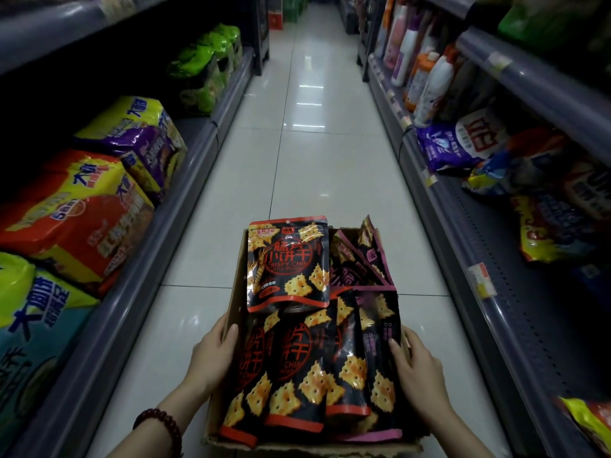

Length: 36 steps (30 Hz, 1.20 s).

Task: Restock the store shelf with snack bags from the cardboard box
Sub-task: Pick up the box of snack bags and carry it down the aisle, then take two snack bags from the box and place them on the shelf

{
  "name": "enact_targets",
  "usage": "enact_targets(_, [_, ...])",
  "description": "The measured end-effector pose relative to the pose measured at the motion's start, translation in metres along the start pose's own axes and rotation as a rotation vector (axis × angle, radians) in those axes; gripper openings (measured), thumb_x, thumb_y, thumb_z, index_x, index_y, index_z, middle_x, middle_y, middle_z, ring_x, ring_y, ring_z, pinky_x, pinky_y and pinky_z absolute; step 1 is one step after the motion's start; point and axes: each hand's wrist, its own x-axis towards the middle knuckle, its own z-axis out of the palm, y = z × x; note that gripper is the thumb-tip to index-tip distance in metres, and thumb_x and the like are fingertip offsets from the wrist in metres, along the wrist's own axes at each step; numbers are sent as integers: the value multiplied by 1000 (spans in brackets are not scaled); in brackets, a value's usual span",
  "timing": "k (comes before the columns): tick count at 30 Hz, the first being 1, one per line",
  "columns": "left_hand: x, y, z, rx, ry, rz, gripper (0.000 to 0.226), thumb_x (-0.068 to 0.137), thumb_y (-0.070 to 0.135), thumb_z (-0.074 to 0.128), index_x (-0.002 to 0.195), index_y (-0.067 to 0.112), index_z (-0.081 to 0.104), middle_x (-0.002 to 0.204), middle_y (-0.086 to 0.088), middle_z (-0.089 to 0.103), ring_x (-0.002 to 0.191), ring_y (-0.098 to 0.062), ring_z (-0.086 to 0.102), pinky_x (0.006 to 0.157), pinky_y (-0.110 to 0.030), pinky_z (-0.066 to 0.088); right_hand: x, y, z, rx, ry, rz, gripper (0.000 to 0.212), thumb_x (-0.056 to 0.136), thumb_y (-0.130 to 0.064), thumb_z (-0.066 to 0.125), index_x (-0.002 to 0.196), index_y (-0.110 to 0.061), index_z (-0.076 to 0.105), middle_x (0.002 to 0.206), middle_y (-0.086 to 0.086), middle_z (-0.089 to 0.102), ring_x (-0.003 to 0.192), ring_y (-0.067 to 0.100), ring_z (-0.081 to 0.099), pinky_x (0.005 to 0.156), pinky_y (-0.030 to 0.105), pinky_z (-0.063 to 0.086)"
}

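Note:
A cardboard box (235, 285) is carried in front of me, low in the head view, packed with several black snack bags printed with yellow crackers. One red-trimmed bag (288, 264) lies flat on top at the far end. Purple-trimmed bags (367, 259) stand tilted at the far right. My left hand (211, 355) grips the box's left wall, thumb over the rim. My right hand (418, 368) holds the right side, fingers resting against a bag. A red bead bracelet sits on my left wrist.
A tiled aisle (307, 153) runs straight ahead between two shelf units. The left shelf (158, 239) holds large yellow, red and purple packs and green bags farther on. The right shelf (463, 246) holds detergent bottles, purple and yellow bags, with bare perforated shelf in between.

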Motion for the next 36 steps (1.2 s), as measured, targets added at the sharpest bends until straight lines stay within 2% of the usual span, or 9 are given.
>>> enact_targets(5, [8,3,-10,-66,-45,-83,35,98,30,47,132,25,48,110,2,62,93,-13,60,70,-23,46,5,-8,-12,-2,-47,-9,34,95,-33,52,124,-16,55,99,-5,63,94,13,61,67,15,43])
enact_targets(7, [11,9,-14,-62,-31,-97,30,97,28,49,126,22,52,111,-3,63,94,-17,62,73,-27,48,7,-16,-17,15,-29,-18,31,95,-31,53,122,-16,56,97,-6,61,86,5,57,59,6,39])
enact_targets(11, [17,23,-19,13,153,34,30,95,24,52,123,16,60,116,0,62,103,-15,55,80,-26,41,14,-39,-25,53,80,-92,25,95,-25,54,117,-16,59,99,-6,63,85,5,58,63,8,40])
enact_targets(14, [20,39,-18,43,238,155,25,95,17,51,115,18,65,111,3,66,101,-13,58,76,-23,43,20,-60,-26,48,174,-174,20,94,-22,54,112,-17,62,99,-7,65,94,12,63,76,22,47])
enact_targets(18, [24,56,-7,7,208,195,25,94,14,48,111,21,65,103,6,66,97,-12,60,71,-23,49,32,-81,-22,-30,241,-325,21,94,-19,55,113,-15,62,106,-5,64,101,11,58,84,22,42])
enact_targets(25, [33,58,3,-20,232,215,34,96,21,50,130,18,54,116,6,58,100,-4,52,63,-6,37,61,-102,-12,-54,161,-425,30,94,-20,55,124,-15,57,119,-1,62,110,13,57,92,21,40])
enact_targets(28, [47,64,-4,-58,262,261,34,96,16,49,129,17,54,117,7,58,105,-5,52,73,-6,40,74,-106,-9,-50,123,-434,33,94,-21,55,127,-16,55,124,-1,61,114,12,56,94,21,40])
enact_targets(32, [82,78,-13,-63,280,286,33,96,22,51,127,15,56,118,6,60,108,-7,53,86,-21,42,89,-109,-1,14,73,-398,37,93,-23,56,130,-19,52,123,-3,61,112,11,56,98,31,46])
enact_targets(36, [122,90,-15,11,207,258,49,94,35,52,138,14,44,140,0,50,128,-15,45,100,-25,35,101,-110,6,123,33,-298,43,93,-30,56,134,-24,48,119,-5,62,109,9,57,98,33,48])
